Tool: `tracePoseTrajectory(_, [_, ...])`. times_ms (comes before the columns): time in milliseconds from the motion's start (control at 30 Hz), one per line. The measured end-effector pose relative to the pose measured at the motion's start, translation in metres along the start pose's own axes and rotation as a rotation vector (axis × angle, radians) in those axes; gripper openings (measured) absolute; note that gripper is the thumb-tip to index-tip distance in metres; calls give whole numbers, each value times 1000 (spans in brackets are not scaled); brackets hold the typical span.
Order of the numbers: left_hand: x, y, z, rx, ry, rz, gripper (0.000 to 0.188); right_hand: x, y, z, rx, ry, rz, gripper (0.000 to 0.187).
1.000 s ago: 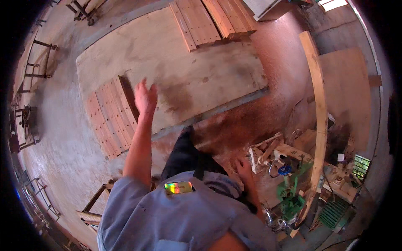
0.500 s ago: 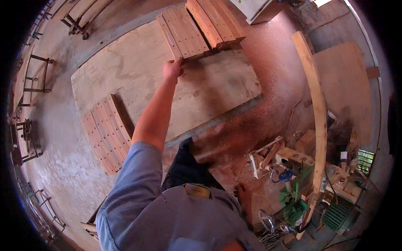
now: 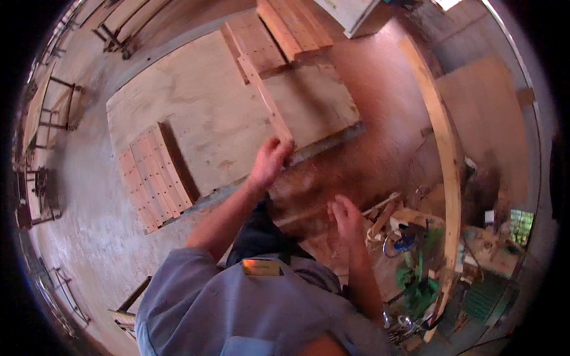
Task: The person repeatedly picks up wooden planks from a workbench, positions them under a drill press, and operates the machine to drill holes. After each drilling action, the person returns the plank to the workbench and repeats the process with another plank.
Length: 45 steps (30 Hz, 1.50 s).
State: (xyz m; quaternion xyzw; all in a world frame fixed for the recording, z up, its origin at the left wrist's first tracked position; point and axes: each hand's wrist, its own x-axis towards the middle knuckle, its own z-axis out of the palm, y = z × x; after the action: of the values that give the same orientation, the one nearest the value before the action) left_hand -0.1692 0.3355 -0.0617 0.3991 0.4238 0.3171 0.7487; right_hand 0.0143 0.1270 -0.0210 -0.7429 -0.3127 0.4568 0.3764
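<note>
My left hand (image 3: 273, 161) is closed around the near end of a reddish wooden slat (image 3: 261, 89) with dark holes along it. The slat slants away over a plywood sheet (image 3: 196, 127), its far end over a stack of similar slats (image 3: 256, 40). Over the reddish floor to the right, my right hand (image 3: 347, 221) is raised with its fingers apart and slightly bent, holding nothing. A second set of slats (image 3: 153, 178) lies side by side at the left edge of the plywood.
Another stack of slats (image 3: 294, 26) stands at the far edge. A long curved timber (image 3: 444, 136) rises on the right. Beside it are a green machine (image 3: 417, 291), wood offcuts (image 3: 386, 213) and a green crate (image 3: 487, 301). Metal-framed racks (image 3: 62, 101) line the left.
My left hand has drawn one slat off the far stack, toward me and to the right. My right hand has come up into view, and the view has shifted slightly.
</note>
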Motion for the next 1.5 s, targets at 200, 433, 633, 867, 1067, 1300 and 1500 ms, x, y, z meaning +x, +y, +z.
tracePoseTrajectory(200, [-127,-40,103,186,-417,44,38,-14,-35,-15,-306,19,-294,36])
tracePoseTrajectory(433, [-120,-32,146,111,-476,-42,47,-137,47,-128,-240,76,-192,37])
tracePoseTrajectory(633, [-112,-35,220,-26,-404,-136,36,-238,67,-214,-171,-8,-148,47])
tracePoseTrajectory(867, [-95,-46,320,-192,-708,-206,31,-304,96,-300,-228,388,-22,35])
tracePoseTrajectory(1067, [-31,-61,420,-165,-753,-233,30,-391,145,-343,105,1019,72,22])
tracePoseTrajectory(1300, [32,-153,532,180,-864,-39,25,-420,163,-326,439,1282,219,23])
tracePoseTrajectory(1500, [45,-205,597,-27,-618,-348,28,-429,183,-313,555,1391,268,25])
